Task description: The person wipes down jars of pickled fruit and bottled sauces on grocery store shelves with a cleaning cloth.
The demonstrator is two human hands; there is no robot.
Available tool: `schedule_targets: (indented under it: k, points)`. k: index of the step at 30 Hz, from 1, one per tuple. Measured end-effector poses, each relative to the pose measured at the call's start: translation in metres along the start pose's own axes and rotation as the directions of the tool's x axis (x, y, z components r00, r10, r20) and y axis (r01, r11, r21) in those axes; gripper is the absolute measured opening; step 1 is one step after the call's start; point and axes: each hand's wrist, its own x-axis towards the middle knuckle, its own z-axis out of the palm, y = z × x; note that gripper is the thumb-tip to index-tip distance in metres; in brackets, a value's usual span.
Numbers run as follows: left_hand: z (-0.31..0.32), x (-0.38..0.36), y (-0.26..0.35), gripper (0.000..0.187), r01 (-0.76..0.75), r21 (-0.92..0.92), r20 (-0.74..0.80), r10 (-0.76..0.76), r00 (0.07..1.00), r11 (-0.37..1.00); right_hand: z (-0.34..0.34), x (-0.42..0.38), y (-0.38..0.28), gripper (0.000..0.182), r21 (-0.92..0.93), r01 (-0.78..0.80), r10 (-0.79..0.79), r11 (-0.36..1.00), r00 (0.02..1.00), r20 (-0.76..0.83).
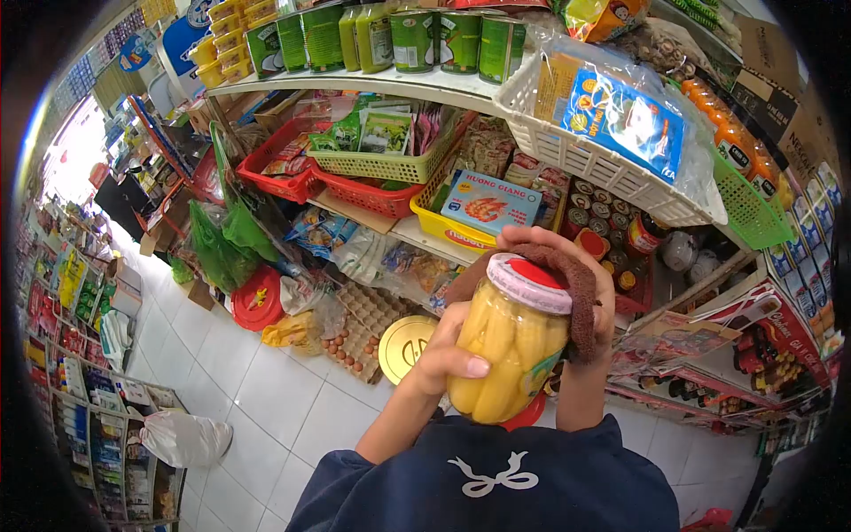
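A glass jar [507, 355] packed with long yellow pieces, which look like baby corn, is held up in front of my chest, slightly tilted. Its lid [530, 282] is red on top with a pale rim. My left hand [446, 356] grips the jar's left side, thumb across the front. A brown cloth [581, 306] drapes behind and around the lid's right side. My right hand [605, 288] is closed on this cloth beside the lid; part of its fingers is hidden behind it.
A shelf ahead carries green cans [412, 43], a white basket [612, 164] and a yellow basket [443, 229] with a blue Huong Giang box [490, 202]. Egg trays [372, 312] and a round gold lid [406, 348] are low down. A white sack [184, 438] stands on the tiled floor.
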Motion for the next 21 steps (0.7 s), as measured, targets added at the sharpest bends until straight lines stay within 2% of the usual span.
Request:
schedule_targets:
  k: [3, 4, 5, 7, 8, 9, 10, 13, 14, 15, 17, 21]
  points:
    - [0.001, -0.003, -0.004, 0.076, 0.14, -0.351, 0.058, -0.128, 0.99, 0.926, -0.01, 0.002, 0.014, 0.079, 0.063, 0.036, -0.044, 0.997, 0.991, 0.125]
    - [-0.011, -0.003, -0.011, 0.091, 0.24, -0.365, 0.148, -0.198, 0.969, 0.9, -0.008, 0.002, 0.014, 0.073, 0.081, 0.003, -0.012, 0.997, 0.994, 0.107]
    - [-0.014, -0.002, -0.013, 0.092, 0.312, -0.459, 0.28, -0.198, 0.94, 0.832, -0.005, 0.001, 0.014, 0.066, 0.099, -0.028, 0.019, 0.995, 0.996, 0.092]
    - [-0.015, 0.001, -0.019, 0.094, 0.47, -0.589, 0.522, -0.134, 0.842, 0.658, 0.0, 0.001, 0.016, 0.055, 0.085, -0.082, 0.077, 0.993, 0.995, 0.064]
    - [-0.021, 0.013, -0.021, 0.093, 0.534, -0.508, 0.679, -0.067, 0.731, 0.676, 0.001, 0.001, 0.017, 0.051, 0.054, -0.106, 0.104, 0.993, 0.993, 0.049]
    - [-0.023, 0.019, -0.026, 0.09, 0.569, -0.469, 0.759, -0.022, 0.651, 0.676, 0.003, 0.001, 0.018, 0.046, 0.022, -0.131, 0.131, 0.991, 0.991, 0.032]
    - [-0.022, 0.022, -0.027, 0.087, 0.596, -0.478, 0.793, 0.025, 0.609, 0.645, 0.009, 0.004, 0.016, 0.042, 0.119, -0.091, 0.082, 0.989, 0.994, 0.075]
    - [-0.016, 0.028, -0.043, 0.08, 0.674, -0.512, 0.854, 0.227, 0.469, 0.533, 0.014, 0.004, 0.024, 0.044, 0.135, -0.212, 0.199, 0.968, 0.975, 0.103]
    - [-0.013, 0.032, -0.048, 0.077, 0.706, -0.51, 0.86, 0.308, 0.407, 0.491, 0.021, 0.005, 0.024, 0.057, 0.233, -0.202, 0.165, 0.951, 0.971, 0.172]
    - [-0.011, 0.035, -0.052, 0.074, 0.725, -0.506, 0.855, 0.383, 0.35, 0.467, 0.014, 0.011, 0.033, 0.072, 0.217, -0.186, 0.098, 0.958, 0.928, 0.359]
    - [-0.008, 0.036, -0.059, 0.069, 0.778, -0.466, 0.836, 0.498, 0.231, 0.422, 0.015, 0.011, 0.041, 0.081, 0.235, -0.263, 0.154, 0.936, 0.905, 0.397]
    - [-0.009, 0.036, -0.065, 0.059, 0.826, -0.416, 0.793, 0.597, 0.123, 0.381, 0.02, 0.014, 0.047, 0.082, 0.248, -0.326, 0.21, 0.912, 0.893, 0.399]
